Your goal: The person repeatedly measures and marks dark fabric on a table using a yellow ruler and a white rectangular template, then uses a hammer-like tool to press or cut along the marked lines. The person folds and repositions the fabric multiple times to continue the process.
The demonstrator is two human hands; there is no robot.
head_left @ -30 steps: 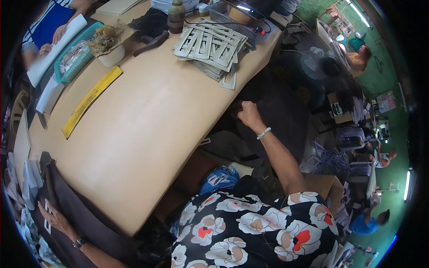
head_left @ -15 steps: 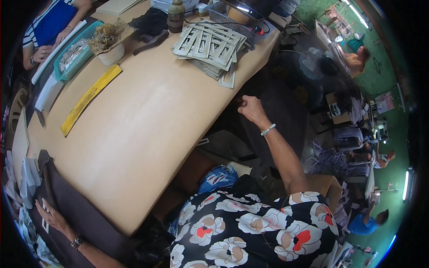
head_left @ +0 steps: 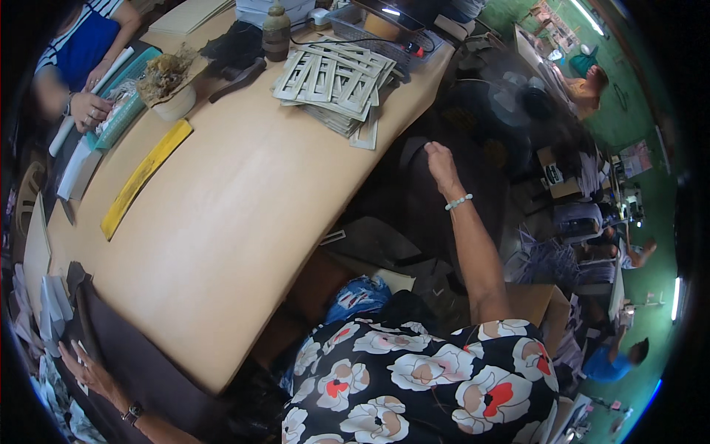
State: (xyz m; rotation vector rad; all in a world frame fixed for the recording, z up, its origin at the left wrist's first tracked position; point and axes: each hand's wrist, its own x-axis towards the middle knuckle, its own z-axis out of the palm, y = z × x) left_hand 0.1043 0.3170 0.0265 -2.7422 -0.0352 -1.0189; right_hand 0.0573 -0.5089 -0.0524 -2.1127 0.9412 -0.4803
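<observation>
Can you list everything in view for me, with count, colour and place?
Table: one, tan, centre
Cut-out frames: many, pale, piled far right on table
Strip: one, yellow, table's left
Basket: one, teal, far left
Pot: one, white, beside basket
Bottle: one, brownish, left of frames
Dark sheet: one, dark brown, near left corner
Carton: one, brown, right
Wall: one, green, far right
Other people: at least four, mixed clothing, far left and right
Background clutter: too small to count
Left hand: one, bare, spread on dark sheet
Right hand: one, bare, closed, beyond table's right edge
</observation>
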